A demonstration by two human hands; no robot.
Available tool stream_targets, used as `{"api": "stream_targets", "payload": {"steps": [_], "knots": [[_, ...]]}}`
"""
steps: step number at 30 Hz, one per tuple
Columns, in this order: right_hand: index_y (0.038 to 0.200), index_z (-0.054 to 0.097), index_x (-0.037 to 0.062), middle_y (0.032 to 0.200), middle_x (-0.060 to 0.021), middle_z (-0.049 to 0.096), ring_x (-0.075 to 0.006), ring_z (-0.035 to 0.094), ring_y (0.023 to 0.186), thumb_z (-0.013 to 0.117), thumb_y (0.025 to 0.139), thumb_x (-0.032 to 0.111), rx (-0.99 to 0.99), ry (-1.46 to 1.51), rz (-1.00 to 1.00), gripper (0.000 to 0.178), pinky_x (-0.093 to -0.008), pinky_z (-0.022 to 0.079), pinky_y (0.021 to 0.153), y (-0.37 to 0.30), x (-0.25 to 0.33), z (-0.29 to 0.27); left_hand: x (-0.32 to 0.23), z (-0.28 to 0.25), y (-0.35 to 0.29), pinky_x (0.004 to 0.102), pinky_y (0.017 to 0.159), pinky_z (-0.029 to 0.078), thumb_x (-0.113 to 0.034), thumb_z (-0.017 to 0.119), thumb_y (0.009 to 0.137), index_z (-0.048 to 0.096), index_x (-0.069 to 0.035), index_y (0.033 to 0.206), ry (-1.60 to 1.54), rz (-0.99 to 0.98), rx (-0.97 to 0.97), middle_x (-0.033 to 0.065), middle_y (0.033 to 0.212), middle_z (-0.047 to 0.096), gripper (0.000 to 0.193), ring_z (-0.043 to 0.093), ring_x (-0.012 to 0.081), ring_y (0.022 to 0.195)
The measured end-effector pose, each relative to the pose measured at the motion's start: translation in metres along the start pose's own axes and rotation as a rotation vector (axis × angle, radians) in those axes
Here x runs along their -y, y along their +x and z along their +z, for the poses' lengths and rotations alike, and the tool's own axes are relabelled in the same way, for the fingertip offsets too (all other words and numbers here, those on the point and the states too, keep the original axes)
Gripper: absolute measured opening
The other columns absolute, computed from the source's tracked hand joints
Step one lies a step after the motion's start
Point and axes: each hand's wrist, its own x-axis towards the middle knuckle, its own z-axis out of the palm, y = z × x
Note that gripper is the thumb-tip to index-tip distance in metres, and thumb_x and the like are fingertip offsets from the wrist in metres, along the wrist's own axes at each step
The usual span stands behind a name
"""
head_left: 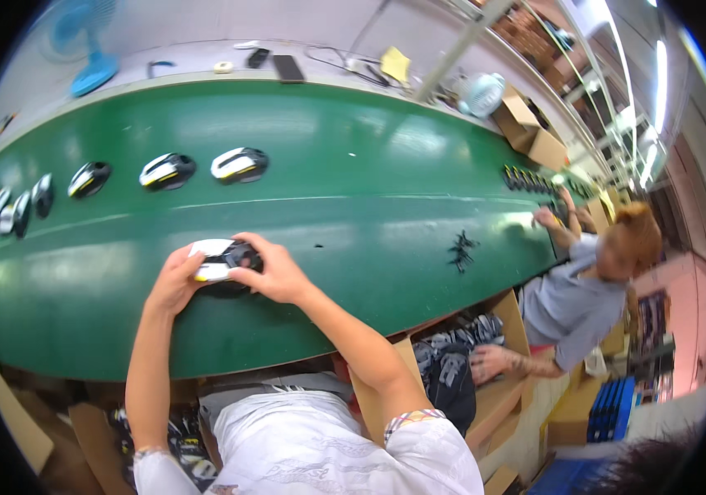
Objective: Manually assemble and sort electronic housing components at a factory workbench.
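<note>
Over the near part of the green table, both my hands are closed round a rounded black-and-white shell with a yellow accent [219, 257]; its exact kind is unclear. My left hand [175, 276] grips its white left end, with the thumb on top. The black right end is in my right hand [272, 268], whose thumb presses against its near side and whose index finger curves over the far side. Farther back, similar shells [240, 165] stand in a spaced row that runs left, where several sit closely together.
A green worktable [328, 285] spans the view. On it lies a cluster of small black parts [462, 251]. At right, a co-worker [584, 289] has one hand in an open carton [511, 318] of dark parts. A blue fan [93, 70] stands on the back ledge.
</note>
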Motion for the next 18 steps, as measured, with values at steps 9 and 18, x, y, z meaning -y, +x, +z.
{"api": "stream_targets", "payload": {"steps": [9, 18], "knots": [[0.117, 0.052, -0.0007, 0.117, -0.012, 0.053, -0.0259, 0.056, 0.102, 0.061, 0.085, 0.018, -0.576, -0.212, 0.109, 0.038, -0.0357, 0.052, 0.071, -0.037, -0.13, -0.238, -0.018, 0.039, -0.128, 0.0321, 0.083, 0.047, -0.015, 0.058, 0.087, 0.059, -0.005, 0.104, 0.595, 0.516, -0.425, 0.0096, 0.097, 0.064, 0.02, 0.061, 0.0189, 0.09], [0.108, 0.057, 0.0027, 0.105, -0.0139, 0.056, -0.0309, 0.057, 0.093, 0.07, 0.076, 0.019, -0.416, -0.721, -0.431, 0.038, -0.0402, 0.05, 0.074, 0.095, -0.051, -0.082, -0.061, -0.03, -0.506, 0.0336, 0.075, 0.049, -0.015, 0.058, 0.087, 0.06, -0.002, 0.092, 1.326, 0.424, -2.15, 0.0102, 0.087, 0.064, 0.015, 0.062, 0.0213, 0.085]]}}
